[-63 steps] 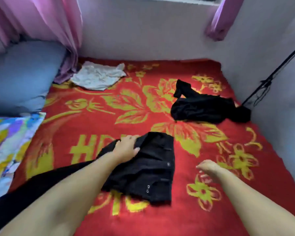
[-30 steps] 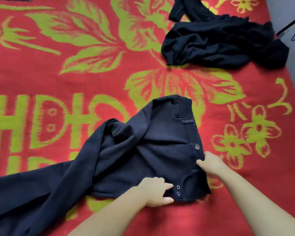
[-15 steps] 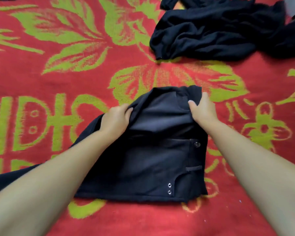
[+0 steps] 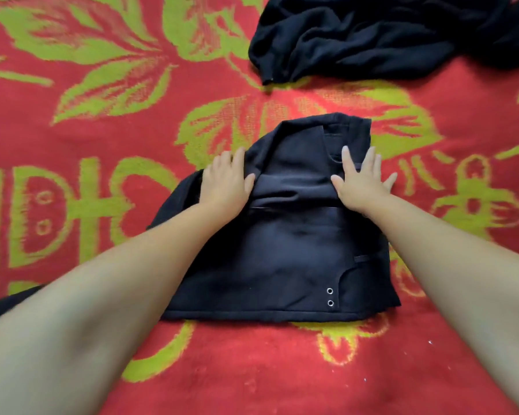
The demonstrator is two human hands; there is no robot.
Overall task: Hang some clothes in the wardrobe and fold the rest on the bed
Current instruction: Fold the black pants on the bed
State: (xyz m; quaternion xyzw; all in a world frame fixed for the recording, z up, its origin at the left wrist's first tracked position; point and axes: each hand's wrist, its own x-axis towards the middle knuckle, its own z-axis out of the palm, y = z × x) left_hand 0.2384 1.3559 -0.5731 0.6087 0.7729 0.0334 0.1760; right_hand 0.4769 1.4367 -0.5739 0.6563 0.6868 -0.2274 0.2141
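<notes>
**A:** Which step is this?

**B:** Folding, I'd say. The black trousers (image 4: 282, 250) lie on the bed (image 4: 252, 369), already doubled into a rough block, and both hands are flat on the far half of it. The left hand (image 4: 226, 182) rests on the block's left shoulder with fingers straight, partly over the cloth's edge. The right hand (image 4: 361, 182) lies spread, fingers fanned, pressing near the waistband. Neither grips anything; they're smoothing.

**B:** Between the two hands runs a raised crease (image 4: 291, 194). Nearer the person than the right hand, two small metal eyelets (image 4: 330, 297) show by the pocket.

**A:** And the next move?

**B:** Probably flattening that ridge, then bringing the far flap over toward the body. It calls for both hands working evenly, or the block skews. A dark strip (image 4: 9, 304) sits behind the left forearm, at the frame's edge; it may be a trailing leg, but I can't tell.

**A:** Anything else waiting?

**B:** Beyond the right hand, well apart, a crumpled black garment (image 4: 372, 40) lies unfolded.

**A:** The surface?

**B:** A red blanket (image 4: 102, 121) with yellow-green flowers and leaves, soft and slightly nubbly. No wardrobe or walls in view.
</notes>
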